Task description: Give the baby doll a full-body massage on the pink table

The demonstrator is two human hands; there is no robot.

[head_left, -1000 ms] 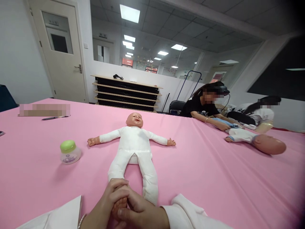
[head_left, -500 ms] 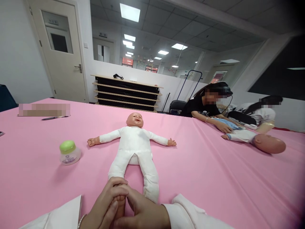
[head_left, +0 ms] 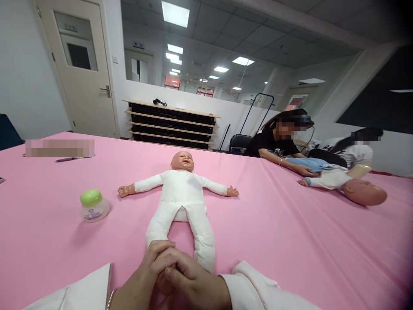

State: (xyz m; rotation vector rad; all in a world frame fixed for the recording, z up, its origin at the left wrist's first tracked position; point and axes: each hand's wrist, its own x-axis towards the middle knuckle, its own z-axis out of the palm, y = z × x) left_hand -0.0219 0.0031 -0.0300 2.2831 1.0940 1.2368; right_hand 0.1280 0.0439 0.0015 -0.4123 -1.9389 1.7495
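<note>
2 hands closed on doll's foot (head_left: 164,284): left hand (head_left: 142,273) wrapped over top, right hand (head_left: 193,282) pressed against it; foot more covered than 0.5 s earlier. Doll (head_left: 180,193) supine, mid pink table (head_left: 274,245), arms spread. 1 green-lidded bottle (head_left: 93,206) left of doll.

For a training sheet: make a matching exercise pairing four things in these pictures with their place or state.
Things:
1. Doll
2. Jar
3. Pen
4. Left hand

Places or states:
A. Around the doll's foot
B. Lying near the far edge of the table
C. Face up, arms spread
D. Upright, green lid on

Pairs: 1-C, 2-D, 3-B, 4-A.
</note>
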